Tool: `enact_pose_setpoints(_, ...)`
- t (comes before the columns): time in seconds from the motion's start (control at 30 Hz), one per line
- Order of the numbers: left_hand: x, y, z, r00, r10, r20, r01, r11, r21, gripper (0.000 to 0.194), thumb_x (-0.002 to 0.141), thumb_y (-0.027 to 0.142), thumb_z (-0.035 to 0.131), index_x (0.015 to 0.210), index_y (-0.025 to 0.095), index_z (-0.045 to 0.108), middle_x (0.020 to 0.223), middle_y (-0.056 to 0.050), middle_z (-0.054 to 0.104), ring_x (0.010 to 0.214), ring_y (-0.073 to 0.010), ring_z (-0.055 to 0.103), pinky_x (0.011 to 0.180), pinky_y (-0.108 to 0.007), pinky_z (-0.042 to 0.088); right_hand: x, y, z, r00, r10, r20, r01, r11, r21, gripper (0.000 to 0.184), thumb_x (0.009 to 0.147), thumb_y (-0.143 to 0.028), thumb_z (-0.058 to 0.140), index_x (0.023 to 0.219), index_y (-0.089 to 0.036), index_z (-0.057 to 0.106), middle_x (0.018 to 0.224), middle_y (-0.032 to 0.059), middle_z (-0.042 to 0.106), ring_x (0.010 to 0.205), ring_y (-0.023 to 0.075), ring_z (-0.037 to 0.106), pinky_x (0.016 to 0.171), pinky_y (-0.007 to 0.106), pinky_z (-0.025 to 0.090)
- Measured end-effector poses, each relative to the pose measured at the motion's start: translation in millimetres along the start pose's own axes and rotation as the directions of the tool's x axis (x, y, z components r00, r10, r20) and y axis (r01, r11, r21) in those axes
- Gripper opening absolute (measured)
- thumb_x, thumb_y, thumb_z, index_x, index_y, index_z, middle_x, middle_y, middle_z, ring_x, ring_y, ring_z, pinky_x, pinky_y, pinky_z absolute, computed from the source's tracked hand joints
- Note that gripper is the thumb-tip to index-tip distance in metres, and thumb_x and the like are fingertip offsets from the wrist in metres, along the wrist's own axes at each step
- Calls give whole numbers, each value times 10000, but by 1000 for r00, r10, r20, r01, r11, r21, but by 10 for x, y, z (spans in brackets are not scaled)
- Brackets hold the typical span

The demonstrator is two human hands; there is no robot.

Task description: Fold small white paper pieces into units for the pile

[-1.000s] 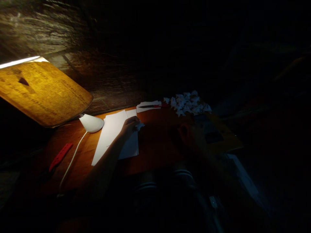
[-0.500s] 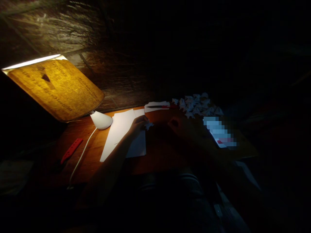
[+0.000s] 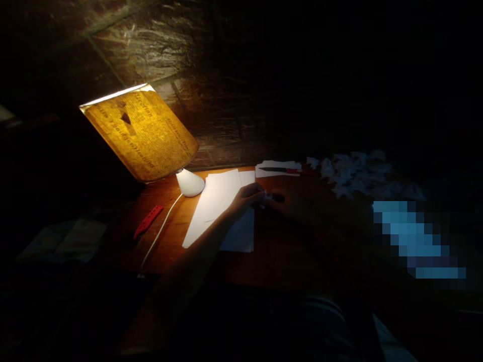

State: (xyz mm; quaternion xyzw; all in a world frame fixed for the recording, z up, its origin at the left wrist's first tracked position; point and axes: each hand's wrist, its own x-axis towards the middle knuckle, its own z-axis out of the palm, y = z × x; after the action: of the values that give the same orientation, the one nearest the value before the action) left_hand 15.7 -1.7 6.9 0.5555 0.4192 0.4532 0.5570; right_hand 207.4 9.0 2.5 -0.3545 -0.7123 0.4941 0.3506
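My left hand [image 3: 247, 195] is closed on a small folded white paper piece [image 3: 267, 197], above the right edge of the white paper sheets [image 3: 215, 201]. My right hand [image 3: 292, 203], deep in shadow, meets the same piece from the other side with its fingers bent together. Fingertips hide much of the folded paper, so its exact shape does not show. A heap of similar folded paper pieces [image 3: 356, 173] lies beyond my right hand at the back.
A lit lamp [image 3: 141, 133] with a printed shade stands at the left, its white cord [image 3: 162, 231] trailing forward. Left of the cord lies a red-handled tool [image 3: 150, 219]. A dark blade with a red handle [image 3: 281, 170] rests on paper at the back. A blurred-out bright rectangle [image 3: 418, 239] glows at right.
My right hand has come in to the folded paper piece, which my left hand held alone before. The head view has turned left, shifting the scene rightward.
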Motion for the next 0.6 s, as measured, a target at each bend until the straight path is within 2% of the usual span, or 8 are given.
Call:
enact_pose_setpoints(0.17,-11,-16,-13,995,86,-45,-83,995,64,534,796,660,814,771,167,613,677,20,572,624,-107,518,598,-234,371,18,-32,-24,997,-33,-71,37,998,51,243,759,-434,762,836,-206,726,841,43,739,805,221,647,761,344,493)
enact_pose_setpoints(0.33,-25,14,-10,987,131,-92,-120,985,124,528,739,630,878,757,167,626,666,12,597,632,-117,527,598,-239,367,-9,-5,-37,992,-35,-124,38,999,25,192,761,-395,749,794,-210,709,791,25,716,758,200,617,729,328,481)
enact_pose_setpoints(0.47,-21,19,-1,989,140,-55,-135,988,80,544,714,625,909,767,167,620,670,22,594,626,-107,527,616,-240,383,-38,8,-61,989,-7,-145,11,1000,27,207,735,-411,747,728,-217,677,720,16,670,708,196,585,664,315,451)
enact_pose_setpoints(0.6,-25,4,-6,994,104,-36,-103,994,36,536,707,611,920,818,166,643,701,8,630,643,-116,560,636,-247,407,-38,-17,-82,987,27,-158,-20,999,46,208,721,-421,740,722,-224,675,742,32,685,740,218,604,675,328,463)
